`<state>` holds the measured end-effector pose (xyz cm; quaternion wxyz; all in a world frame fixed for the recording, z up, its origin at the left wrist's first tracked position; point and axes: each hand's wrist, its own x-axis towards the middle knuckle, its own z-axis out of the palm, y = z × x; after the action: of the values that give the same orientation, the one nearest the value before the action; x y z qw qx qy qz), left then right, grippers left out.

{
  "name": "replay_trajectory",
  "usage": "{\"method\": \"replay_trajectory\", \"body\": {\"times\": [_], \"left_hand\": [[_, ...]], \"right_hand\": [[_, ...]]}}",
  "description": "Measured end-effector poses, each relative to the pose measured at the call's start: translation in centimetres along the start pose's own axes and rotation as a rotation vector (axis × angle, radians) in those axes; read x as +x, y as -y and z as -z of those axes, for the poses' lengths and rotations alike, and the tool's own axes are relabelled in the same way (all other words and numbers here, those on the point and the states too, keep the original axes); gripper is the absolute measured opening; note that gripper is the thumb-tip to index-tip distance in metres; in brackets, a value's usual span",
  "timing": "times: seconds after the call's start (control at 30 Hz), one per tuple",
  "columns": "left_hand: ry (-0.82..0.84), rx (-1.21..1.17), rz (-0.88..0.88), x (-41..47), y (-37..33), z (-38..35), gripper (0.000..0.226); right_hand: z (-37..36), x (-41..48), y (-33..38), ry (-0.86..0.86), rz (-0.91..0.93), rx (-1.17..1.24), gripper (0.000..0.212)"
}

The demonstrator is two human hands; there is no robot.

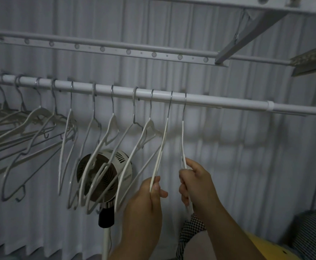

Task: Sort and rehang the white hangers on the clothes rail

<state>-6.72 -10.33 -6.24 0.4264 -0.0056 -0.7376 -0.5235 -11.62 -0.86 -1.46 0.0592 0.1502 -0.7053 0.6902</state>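
Observation:
A white clothes rail (219,103) runs across the view, slanting down to the right. Several white hangers (97,147) with metal hooks hang along its left and middle part. My left hand (147,196) pinches the lower end of the second hanger from the right (162,147), which hangs edge-on. My right hand (196,182) grips the rightmost hanger (183,136), also hooked on the rail. The two hands are close together below the rail.
A white standing fan (106,177) stands behind the middle hangers. A perforated rack bar (116,50) and a bracket (256,29) are above the rail. A pleated curtain fills the background. Patterned fabric (191,229) and a yellow thing (262,246) lie at lower right.

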Motion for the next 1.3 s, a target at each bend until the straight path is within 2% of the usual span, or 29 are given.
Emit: {"method": "replay_trajectory", "body": {"times": [0.1, 0.37, 1.03, 1.3], "left_hand": [[0.013, 0.009, -0.01, 0.0, 0.0, -0.1, 0.016], [0.006, 0.037, -0.005, 0.0, 0.2, -0.1, 0.031], [-0.063, -0.037, 0.039, -0.4, -0.1, 1.4, 0.032], [-0.068, -0.002, 0.022, -0.5, -0.7, 1.7, 0.028]], "right_hand": [[0.2, -0.1, -0.1, -0.014, -0.004, 0.01, 0.043], [0.5, -0.3, -0.1, -0.041, 0.011, 0.022, 0.043], [0.0, -1.2, 0.6, 0.002, 0.001, -0.085, 0.04], [1.2, -1.9, 0.6, -0.006, 0.055, -0.115, 0.043]]}}
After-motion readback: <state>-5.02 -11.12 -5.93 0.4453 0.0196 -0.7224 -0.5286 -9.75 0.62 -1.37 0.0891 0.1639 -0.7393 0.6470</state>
